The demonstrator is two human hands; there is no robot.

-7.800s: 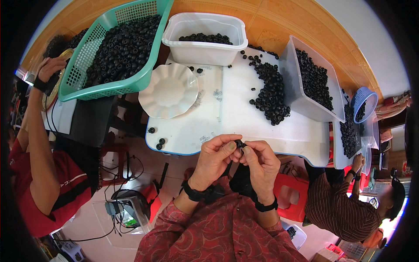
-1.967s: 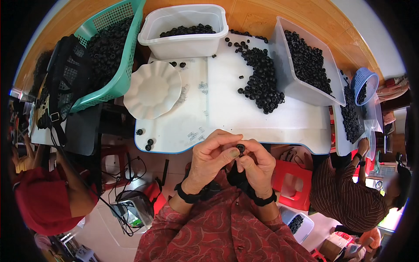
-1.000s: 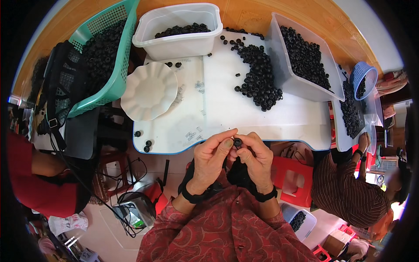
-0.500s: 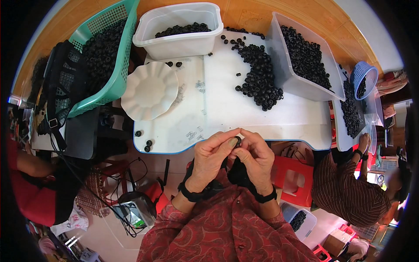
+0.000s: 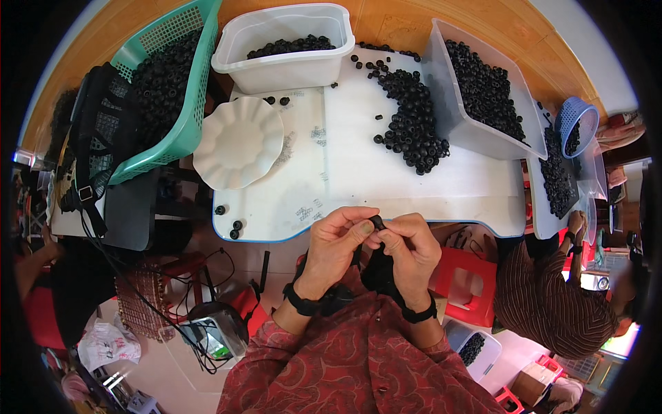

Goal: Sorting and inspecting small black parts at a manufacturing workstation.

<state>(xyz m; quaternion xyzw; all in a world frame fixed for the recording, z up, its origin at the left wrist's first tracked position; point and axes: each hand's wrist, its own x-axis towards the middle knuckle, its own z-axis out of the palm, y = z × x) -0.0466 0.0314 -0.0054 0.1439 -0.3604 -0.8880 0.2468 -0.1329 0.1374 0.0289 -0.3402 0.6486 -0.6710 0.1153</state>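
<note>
The white, blue-edged tabletop [image 5: 420, 190] carries a loose heap of small black ringlike pieces [image 5: 414, 134]. Near its front edge, my left hand [image 5: 333, 246] and right hand [image 5: 415, 254] meet, fingers curled nearly closed, their tips pinching one small, dark, rounded piece [image 5: 377, 221].

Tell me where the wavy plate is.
In the head view, the plate lies left on the table, beside the green basket, in front of the white tub.
</note>
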